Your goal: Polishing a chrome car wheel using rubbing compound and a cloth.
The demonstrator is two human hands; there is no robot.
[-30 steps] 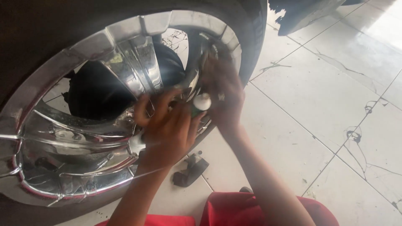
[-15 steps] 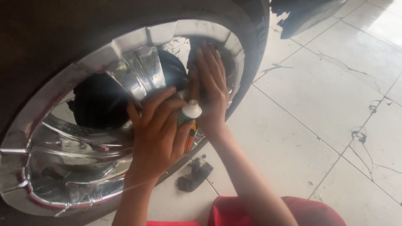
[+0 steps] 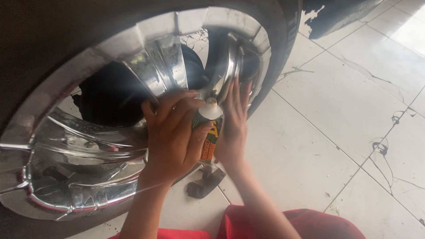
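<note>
A chrome wheel rim (image 3: 75, 155) inside a black tyre (image 3: 283, 40) fills the left and top of the head view. My left hand (image 3: 172, 132) grips a small green and yellow tube (image 3: 207, 132) with a white nozzle end pointing up, close in front of a chrome spoke (image 3: 223, 66). My right hand (image 3: 234, 119) lies flat with fingers spread against the lower part of that spoke, just right of the tube. Whether it holds anything under the palm is hidden.
A dark crumpled rag (image 3: 206, 182) lies on the white tiled floor (image 3: 336, 132) below my hands. Red trousers (image 3: 292, 223) show at the bottom edge. Dark car bodywork (image 3: 336, 15) sits at the top right. The tiles carry cracks and dark marks.
The view has shifted so the rim sits more to the left. My right hand has slid down the spoke, and my left hand keeps the tube beside it.
</note>
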